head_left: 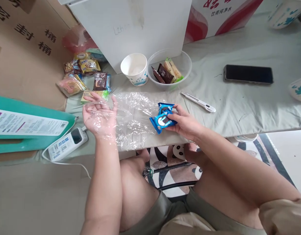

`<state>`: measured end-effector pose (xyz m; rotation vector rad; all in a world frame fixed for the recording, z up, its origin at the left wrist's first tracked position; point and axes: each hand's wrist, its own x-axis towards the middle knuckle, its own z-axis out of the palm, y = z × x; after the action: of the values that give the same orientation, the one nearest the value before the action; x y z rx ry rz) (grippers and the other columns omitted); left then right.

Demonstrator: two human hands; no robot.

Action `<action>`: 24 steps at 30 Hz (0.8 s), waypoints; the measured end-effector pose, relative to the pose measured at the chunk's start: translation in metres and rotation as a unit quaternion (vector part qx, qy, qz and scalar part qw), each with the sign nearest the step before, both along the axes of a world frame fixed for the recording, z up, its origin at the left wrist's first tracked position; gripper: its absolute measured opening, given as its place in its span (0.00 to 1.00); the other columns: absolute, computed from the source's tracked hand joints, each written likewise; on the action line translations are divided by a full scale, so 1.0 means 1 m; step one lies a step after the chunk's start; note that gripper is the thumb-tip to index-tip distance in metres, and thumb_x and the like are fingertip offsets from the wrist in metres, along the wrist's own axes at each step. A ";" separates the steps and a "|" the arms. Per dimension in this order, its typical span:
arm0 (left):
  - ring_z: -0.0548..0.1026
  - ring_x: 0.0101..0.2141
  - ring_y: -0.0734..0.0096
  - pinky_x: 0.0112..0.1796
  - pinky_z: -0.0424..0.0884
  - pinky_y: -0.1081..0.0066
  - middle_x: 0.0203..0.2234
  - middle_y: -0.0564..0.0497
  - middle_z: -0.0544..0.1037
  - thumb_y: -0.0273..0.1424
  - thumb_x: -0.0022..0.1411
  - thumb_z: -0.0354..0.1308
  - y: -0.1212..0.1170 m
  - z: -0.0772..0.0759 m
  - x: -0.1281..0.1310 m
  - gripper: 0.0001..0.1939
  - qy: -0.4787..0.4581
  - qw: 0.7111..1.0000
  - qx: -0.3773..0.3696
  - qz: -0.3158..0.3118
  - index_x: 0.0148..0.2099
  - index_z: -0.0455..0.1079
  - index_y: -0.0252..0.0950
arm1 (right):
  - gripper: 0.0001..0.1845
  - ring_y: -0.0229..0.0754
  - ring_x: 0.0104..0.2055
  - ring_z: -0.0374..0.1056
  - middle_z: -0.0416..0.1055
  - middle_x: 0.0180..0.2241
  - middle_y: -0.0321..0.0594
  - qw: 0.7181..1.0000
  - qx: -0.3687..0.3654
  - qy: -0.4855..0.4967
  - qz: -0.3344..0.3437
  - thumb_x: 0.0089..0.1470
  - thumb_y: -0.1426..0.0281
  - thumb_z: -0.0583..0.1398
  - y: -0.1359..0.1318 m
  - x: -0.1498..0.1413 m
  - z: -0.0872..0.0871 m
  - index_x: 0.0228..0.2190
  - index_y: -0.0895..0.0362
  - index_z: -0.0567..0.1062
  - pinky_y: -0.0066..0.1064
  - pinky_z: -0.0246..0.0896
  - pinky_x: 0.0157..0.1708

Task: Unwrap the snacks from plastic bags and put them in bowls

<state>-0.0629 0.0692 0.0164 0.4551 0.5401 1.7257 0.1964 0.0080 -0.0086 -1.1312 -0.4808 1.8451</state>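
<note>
My left hand (99,116) is palm up with its fingers spread, and a clear plastic bag (133,116) lies over or around it; I cannot tell whether the hand is inside. The bag stretches rightward, crumpled and shiny, along the table. My right hand (182,120) grips two small blue cookie packets (163,119) between thumb and fingers, at the bag's right end. Just beyond my left fingertips lies a green and yellow snack packet (87,97), with a brown cocoa packet (100,81) behind it.
A paper cup (134,70) stands beside a clear bowl (187,67) holding several snack packets. More wrapped snacks (89,66) are heaped at the left. A utility knife (198,102) and a phone (248,74) lie to the right. A white power bank (67,145) sits front left.
</note>
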 end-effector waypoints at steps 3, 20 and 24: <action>0.46 0.73 0.97 0.63 0.66 0.61 0.33 0.70 0.85 0.32 0.76 0.46 -0.003 0.004 0.000 0.21 -0.018 1.000 -0.016 -0.008 0.27 0.60 0.43 | 0.21 0.33 0.31 0.71 0.71 0.32 0.27 0.999 -0.002 -0.033 -0.008 0.50 0.70 0.65 0.002 0.000 0.000 0.44 0.48 0.65 0.28 0.74 0.30; 0.74 0.24 0.78 0.40 0.72 0.65 0.19 0.61 0.72 0.26 0.64 0.54 0.011 0.008 0.024 0.15 0.005 0.962 -0.271 0.016 0.26 0.56 0.39 | 0.22 0.36 0.22 0.63 0.65 0.27 0.29 0.930 0.186 -0.300 -0.103 0.60 0.57 0.59 0.003 0.032 -0.004 0.53 0.47 0.64 0.29 0.59 0.21; 0.74 0.22 0.75 0.34 0.74 0.68 0.20 0.58 0.71 0.31 0.62 0.58 0.010 0.002 0.036 0.15 0.085 0.966 -0.241 -0.034 0.26 0.56 0.40 | 0.22 0.38 0.23 0.65 0.69 0.28 0.33 0.897 0.236 -0.353 -0.122 0.63 0.54 0.59 0.020 0.041 0.010 0.55 0.47 0.65 0.31 0.59 0.20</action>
<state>-0.0270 0.0791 0.0181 0.2670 1.0263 1.4326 0.2376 0.0280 0.0012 -1.4105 -1.0780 0.9701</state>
